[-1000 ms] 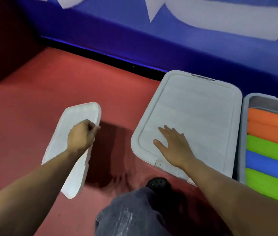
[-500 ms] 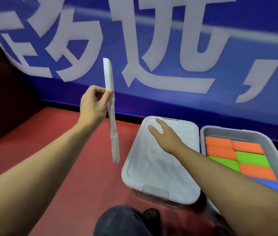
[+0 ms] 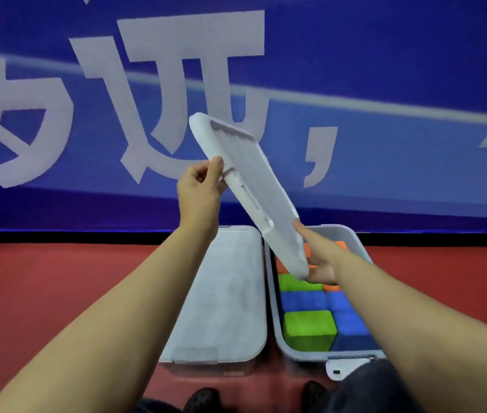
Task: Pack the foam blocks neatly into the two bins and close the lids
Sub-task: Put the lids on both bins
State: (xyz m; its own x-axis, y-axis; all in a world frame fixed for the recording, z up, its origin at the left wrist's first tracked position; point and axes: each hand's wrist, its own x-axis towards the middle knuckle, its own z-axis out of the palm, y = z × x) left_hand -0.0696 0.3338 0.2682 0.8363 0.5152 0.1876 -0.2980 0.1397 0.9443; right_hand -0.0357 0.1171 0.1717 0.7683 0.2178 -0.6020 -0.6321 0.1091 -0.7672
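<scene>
We hold the loose lid point(image 3: 254, 186) in the air between both hands, tilted steeply, its long axis running from up and away on the left down toward us on the right. Our left hand point(image 3: 199, 192) pinches the upper long edge, thumb on the near face and fingers curled behind. Our right hand point(image 3: 321, 260) takes the low corner, its fingers spread under the far side; how tightly they close we cannot tell.

The open bin point(image 3: 352, 236) sits directly below our right hand, its long axis pointing away from us, and it is filled with orange, green and blue foam blocks point(image 3: 308, 326) in tidy rows. The lid's low corner already hangs over that bin, so the right hand is the nearer one. Below our left forearm, the closed bin point(image 3: 224, 293) stands just beside the open one on the red floor point(image 3: 57, 287).

We judge the lid must swing flat and turn until its long axis matches the open bin's.
</scene>
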